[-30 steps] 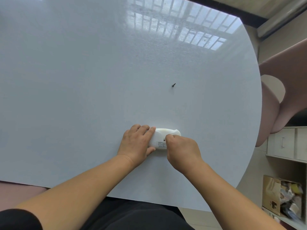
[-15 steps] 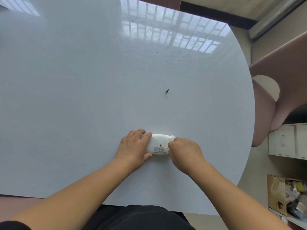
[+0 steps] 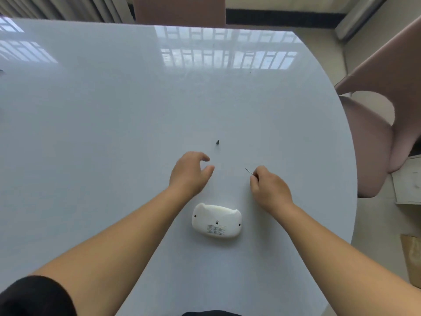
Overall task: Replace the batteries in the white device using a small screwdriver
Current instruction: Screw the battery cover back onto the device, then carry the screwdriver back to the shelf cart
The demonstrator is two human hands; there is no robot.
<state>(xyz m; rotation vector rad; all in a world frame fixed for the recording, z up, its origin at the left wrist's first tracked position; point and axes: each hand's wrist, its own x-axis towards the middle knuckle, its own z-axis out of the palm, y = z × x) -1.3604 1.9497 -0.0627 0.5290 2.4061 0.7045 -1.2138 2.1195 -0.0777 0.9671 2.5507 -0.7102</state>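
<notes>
The white device (image 3: pixel 216 221) lies back side up on the glossy white table (image 3: pixel 91 133), between my forearms, with small dark screw holes and a printed label showing. Neither hand touches it. My left hand (image 3: pixel 190 173) hovers beyond it, fingers curled apart and empty, a short way below a small dark screw (image 3: pixel 217 142) on the table. My right hand (image 3: pixel 268 188) is closed around a thin small screwdriver (image 3: pixel 249 171); only its slim metal tip sticks out toward the upper left.
A pink chair (image 3: pixel 385 124) stands at the table's right edge, another chair back (image 3: pixel 180 10) at the far side. A white drawer unit (image 3: pixel 407 181) and a cardboard box (image 3: pixel 413 258) sit on the floor to the right.
Both hands have let go of the device and moved away from me, past it. The left hand opened toward the loose screw; the right still holds the screwdriver. The camera tilted up.
</notes>
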